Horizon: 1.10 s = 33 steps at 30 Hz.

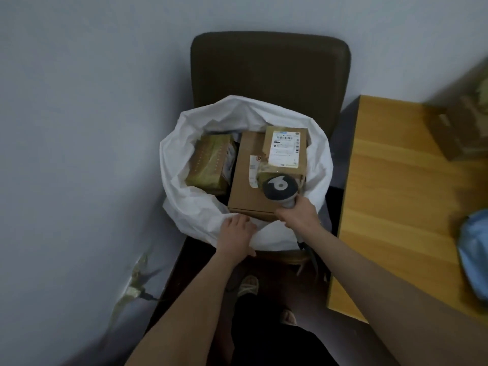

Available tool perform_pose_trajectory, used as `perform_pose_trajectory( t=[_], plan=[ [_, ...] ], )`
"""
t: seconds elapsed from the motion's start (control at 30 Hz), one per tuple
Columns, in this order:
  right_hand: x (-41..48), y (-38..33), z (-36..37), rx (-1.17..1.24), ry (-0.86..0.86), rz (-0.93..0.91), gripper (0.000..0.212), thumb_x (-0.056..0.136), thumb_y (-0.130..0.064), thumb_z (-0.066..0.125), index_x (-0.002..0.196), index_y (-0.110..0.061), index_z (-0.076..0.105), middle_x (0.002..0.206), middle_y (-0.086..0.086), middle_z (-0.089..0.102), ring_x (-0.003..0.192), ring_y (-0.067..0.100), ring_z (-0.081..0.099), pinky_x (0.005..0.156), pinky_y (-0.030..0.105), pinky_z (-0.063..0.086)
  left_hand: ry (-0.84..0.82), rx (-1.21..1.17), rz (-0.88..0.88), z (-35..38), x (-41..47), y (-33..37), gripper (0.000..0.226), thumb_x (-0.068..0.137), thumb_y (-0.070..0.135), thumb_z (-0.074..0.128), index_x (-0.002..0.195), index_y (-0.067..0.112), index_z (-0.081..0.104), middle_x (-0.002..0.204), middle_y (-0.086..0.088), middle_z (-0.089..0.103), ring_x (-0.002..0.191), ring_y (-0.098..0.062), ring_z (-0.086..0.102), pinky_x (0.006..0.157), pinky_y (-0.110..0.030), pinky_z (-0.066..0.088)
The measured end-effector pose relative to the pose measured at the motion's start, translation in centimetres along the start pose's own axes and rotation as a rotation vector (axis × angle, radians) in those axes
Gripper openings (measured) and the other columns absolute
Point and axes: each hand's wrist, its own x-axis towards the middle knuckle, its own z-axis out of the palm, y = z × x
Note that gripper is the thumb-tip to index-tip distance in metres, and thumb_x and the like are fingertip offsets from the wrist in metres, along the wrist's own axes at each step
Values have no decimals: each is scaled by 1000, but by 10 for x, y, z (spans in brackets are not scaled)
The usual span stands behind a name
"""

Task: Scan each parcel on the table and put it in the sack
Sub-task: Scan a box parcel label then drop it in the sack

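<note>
1. Our left grip (237, 232) lies flat on the sack (182, 207) rim, fingers relaxed.
2. Our right grip (298, 213) wraps the scanner (280, 187) handle over the sack's mouth.
3. Inside: brown box (245, 191), labelled box (285, 149) overlapping its far corner, taped parcel (208, 162) beside.
4. One blurred parcel (459, 130) sits on the surface (396, 202).

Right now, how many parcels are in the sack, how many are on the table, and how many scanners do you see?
Parcels showing in the sack: 3 (taped box, flat box, labelled box)
Parcels on the table: 1 (blurred box)
Scanners: 1 (scanner, held by the right hand)
Total: 5
</note>
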Motion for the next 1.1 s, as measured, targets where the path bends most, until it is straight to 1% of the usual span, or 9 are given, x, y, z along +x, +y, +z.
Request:
perform_pose_trajectory(
  t=[0.1,0.23,0.33,0.5,0.6,0.7,0.83,0.93,1.1],
  plan=[
    [5,19,-2,44,11,-10,15,75,-13,66,72,-19,52,71,5,60,73,26,62,67,43,55,49,114,13,12,14,1,45,81,45,62,121,26,61,132,-1,47,123,-23,39,101,-36,26],
    [4,31,-5,14,34,-36,23,78,-17,70,73,-26,50,70,-3,58,66,14,56,52,26,41,221,-17,29,-2,19,4,29,93,38,49,111,22,66,106,-1,66,104,-23,58,89,-33,34],
    [-4,21,-16,120,139,-86,20,79,-19,74,75,-24,55,73,-7,58,67,8,54,52,21,39,345,-164,56,-52,21,7,23,95,32,49,104,16,62,87,-5,67,81,-26,64,64,-32,39],
    [-13,-20,-49,336,321,-58,18,82,-31,74,85,-26,57,73,-14,57,68,1,50,54,18,36,495,-329,153,-142,23,13,23,92,35,50,97,18,66,86,-2,69,80,-23,64,60,-31,40],
    [-10,-34,-72,393,369,-40,18,82,-26,74,91,-20,60,74,-10,59,68,7,53,57,24,40,258,-254,144,-162,25,12,26,89,47,58,91,22,63,87,3,66,86,-20,62,60,-29,37],
    [-9,-35,-93,383,386,25,18,82,-23,73,82,-20,56,71,-9,56,72,17,55,55,27,43,45,-313,67,-169,31,7,45,77,63,63,62,24,48,66,9,54,67,-14,56,52,-28,30],
    [2,-31,-120,381,373,145,20,85,-25,70,88,-15,53,82,8,60,86,35,63,79,50,56,-271,-352,98,-191,56,15,59,76,73,56,56,19,45,55,4,45,51,-14,42,51,-29,27],
    [15,-29,-128,374,370,195,22,85,-22,70,94,-11,53,81,11,59,84,36,62,77,47,55,-401,-383,64,-203,83,24,53,82,71,49,70,21,61,67,7,62,60,-11,59,57,-29,49],
    [44,-25,-118,328,353,279,21,84,-16,70,92,-8,52,79,9,56,74,26,55,56,29,40,117,-198,151,-219,161,50,41,92,46,55,126,24,53,122,0,58,107,-20,57,86,-40,51]
  ],
)
